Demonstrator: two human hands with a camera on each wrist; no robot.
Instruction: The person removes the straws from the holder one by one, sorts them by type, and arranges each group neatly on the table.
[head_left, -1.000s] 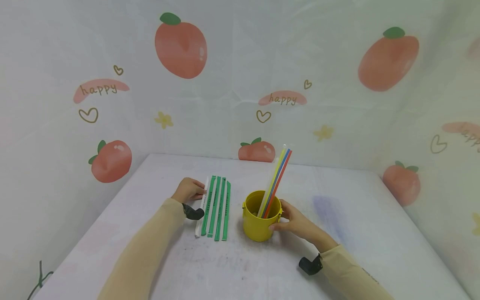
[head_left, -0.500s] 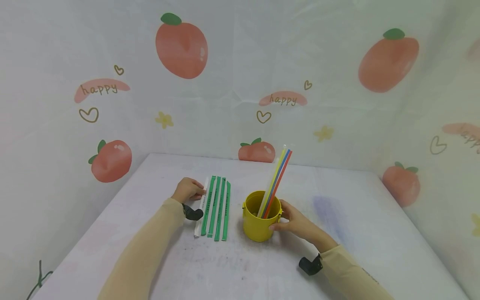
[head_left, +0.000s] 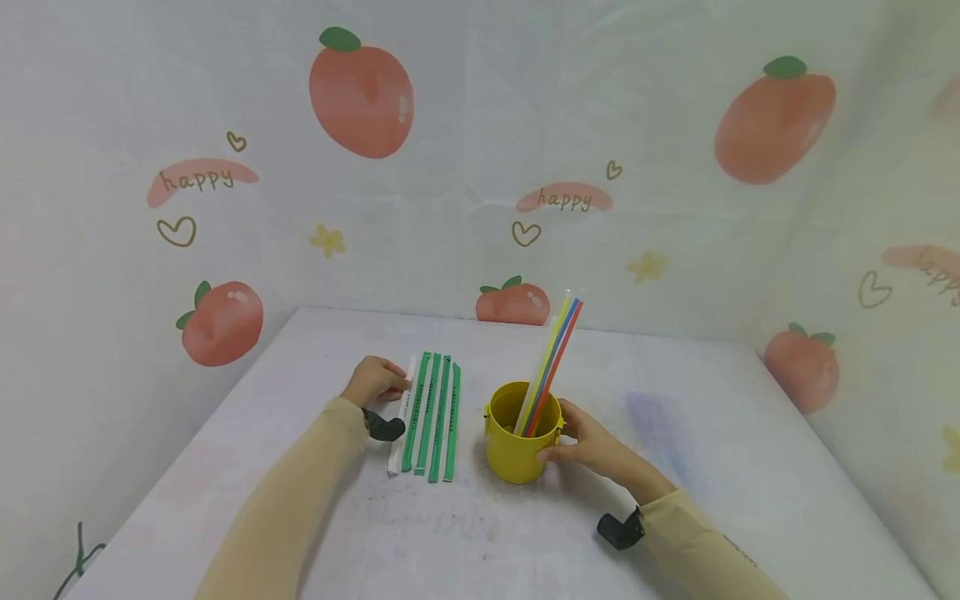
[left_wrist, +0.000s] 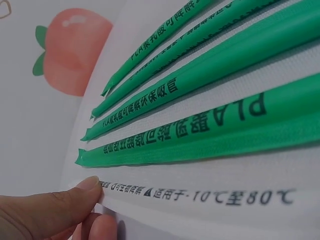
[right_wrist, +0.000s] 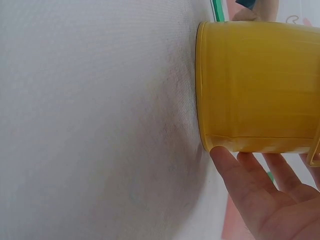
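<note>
Next to nothing was moved since the earlier frame: white straw (left_wrist: 220, 197) was pinched by the fingers of left hand (head_left: 373, 379) beside green straws (head_left: 427, 417) on the worktop (head_left: 450, 533), yellow bucket (head_left: 514, 457) gripped by right hand (head_left: 592, 440), neighbours risking being dragged by sideways lifting.

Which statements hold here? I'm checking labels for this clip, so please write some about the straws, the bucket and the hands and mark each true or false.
1. The left hand pinches the white wrapped straw. True.
2. The right hand holds the yellow bucket. True.
3. The yellow bucket lies on its side. False: it stands upright.
4. A red stick leans in the yellow bucket, apart from the green wrapped straws. True.
5. Only two green wrapped straws are there. False: there are four.
6. The white wrapped straw is inside the yellow bucket. False: it is outside, beside the green wrapped straws.
</note>
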